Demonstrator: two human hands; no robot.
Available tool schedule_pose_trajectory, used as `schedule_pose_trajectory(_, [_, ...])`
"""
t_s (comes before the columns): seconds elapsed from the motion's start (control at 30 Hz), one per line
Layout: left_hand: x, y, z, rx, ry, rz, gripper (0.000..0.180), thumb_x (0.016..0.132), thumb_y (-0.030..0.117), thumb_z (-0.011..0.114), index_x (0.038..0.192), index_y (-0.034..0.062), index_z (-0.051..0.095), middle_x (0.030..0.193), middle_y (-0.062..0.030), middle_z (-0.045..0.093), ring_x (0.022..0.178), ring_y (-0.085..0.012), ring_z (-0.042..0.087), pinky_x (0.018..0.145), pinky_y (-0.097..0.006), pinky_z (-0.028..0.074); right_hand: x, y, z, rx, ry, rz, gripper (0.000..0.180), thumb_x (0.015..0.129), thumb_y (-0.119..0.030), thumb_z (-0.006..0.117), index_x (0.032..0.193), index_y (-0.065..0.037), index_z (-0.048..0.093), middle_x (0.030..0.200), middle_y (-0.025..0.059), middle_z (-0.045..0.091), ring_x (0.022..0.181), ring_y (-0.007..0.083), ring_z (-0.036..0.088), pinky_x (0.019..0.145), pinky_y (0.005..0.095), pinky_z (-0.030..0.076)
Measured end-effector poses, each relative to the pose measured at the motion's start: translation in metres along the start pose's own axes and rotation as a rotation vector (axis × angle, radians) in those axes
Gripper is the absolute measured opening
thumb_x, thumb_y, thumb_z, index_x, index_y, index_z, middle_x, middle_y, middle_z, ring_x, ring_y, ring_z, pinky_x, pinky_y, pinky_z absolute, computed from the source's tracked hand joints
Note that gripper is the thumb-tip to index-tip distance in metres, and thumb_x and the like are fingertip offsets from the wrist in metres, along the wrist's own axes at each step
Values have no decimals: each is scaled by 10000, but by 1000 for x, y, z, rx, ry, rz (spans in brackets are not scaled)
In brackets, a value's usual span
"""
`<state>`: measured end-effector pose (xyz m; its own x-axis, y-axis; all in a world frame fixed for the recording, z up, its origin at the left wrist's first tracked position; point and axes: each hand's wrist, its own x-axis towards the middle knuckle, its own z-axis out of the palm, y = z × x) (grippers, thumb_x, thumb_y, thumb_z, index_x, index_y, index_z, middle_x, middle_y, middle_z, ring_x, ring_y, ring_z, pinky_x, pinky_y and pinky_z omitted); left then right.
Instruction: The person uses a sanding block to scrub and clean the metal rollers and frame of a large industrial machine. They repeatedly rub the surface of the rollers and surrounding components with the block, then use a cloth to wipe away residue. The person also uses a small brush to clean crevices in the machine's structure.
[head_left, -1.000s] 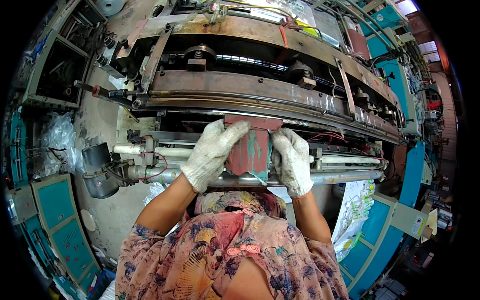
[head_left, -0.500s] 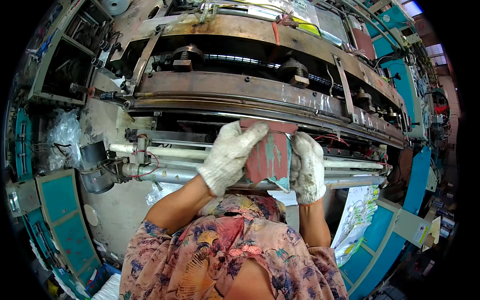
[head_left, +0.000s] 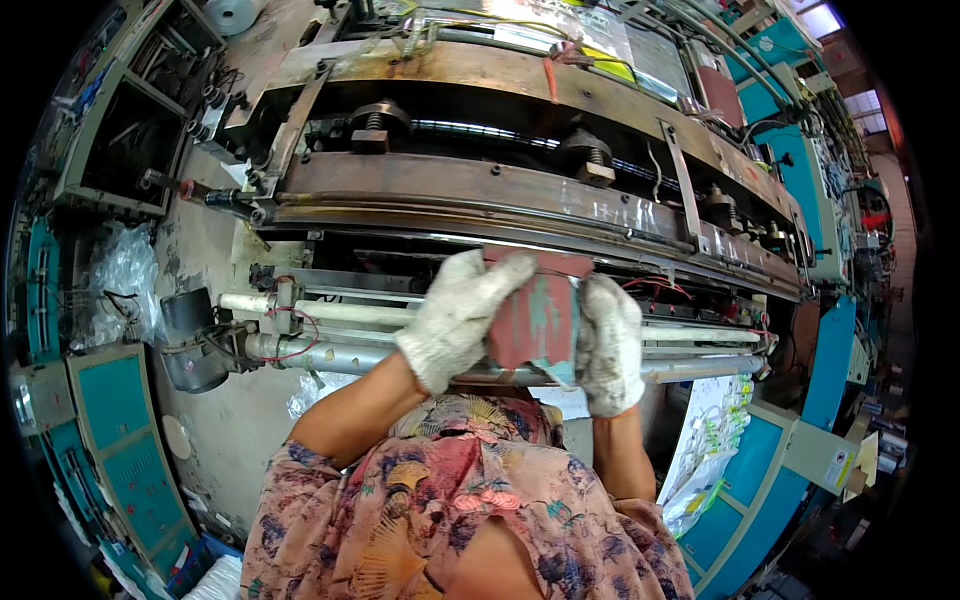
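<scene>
Gloved fingers curled over a red pad, held between left hand and right hand, both closed on it. Just behind: 2 rollers, rusty machine frame, teal panels around.

White knit gloves, seemingly soiled, cover both hands; short sleeves of pink floral-patterned fabric.

Left hand: white knit glove, greyed with dirt.
Right hand: same white glove, soiled.
Held block: dull red, with worn teal patches.
Blouse: pink and mauve, fan and flower print.
Machine frame: rusty brown steel.
Rollers: pale cream and grey metal.
Side panels: teal in grey frames.
Printed film: white with green marks.
</scene>
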<state>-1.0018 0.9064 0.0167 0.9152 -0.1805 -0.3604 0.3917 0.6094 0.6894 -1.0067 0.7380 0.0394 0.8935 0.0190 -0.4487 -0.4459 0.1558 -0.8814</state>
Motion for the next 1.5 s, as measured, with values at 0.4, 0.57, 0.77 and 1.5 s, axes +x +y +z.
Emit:
schedule_pose_trajectory(0.4, [-14,23,-32,46,-25,-28,308,924,217,622,1124,-16,607,1016,-83,672,874,-142,656,807,-291,535,-3,8,33,-43,-17,-29,254,932,-275,557,954,-31,624,553,-48,470,414,32,370,355,215,276])
schedule_pose_trajectory(0.57, [-32,56,-43,31,16,-48,331,935,246,596,1112,-33,610,1009,-112,685,880,-163,683,810,-306,569,-1,11,63,-16,-138,59,300,936,-297,552,1005,-15,625,550,-25,468,415,52,383,366,222,285])
schedule_pose_trajectory(0.77, [-4,15,-18,116,-51,-61,283,909,218,658,1079,-7,630,967,-39,670,820,-117,626,752,-273,522,4,20,15,-77,95,-186,348,928,-280,537,1063,28,625,627,-13,546,450,54,441,394,237,356])
schedule_pose_trajectory(1.5, [35,-51,81,2,-122,-99,314,920,198,632,1137,-25,595,1028,-89,674,843,-149,645,779,-300,541,10,1,-92,113,194,-171,303,923,-275,571,996,10,643,744,-5,588,520,78,472,452,226,355])
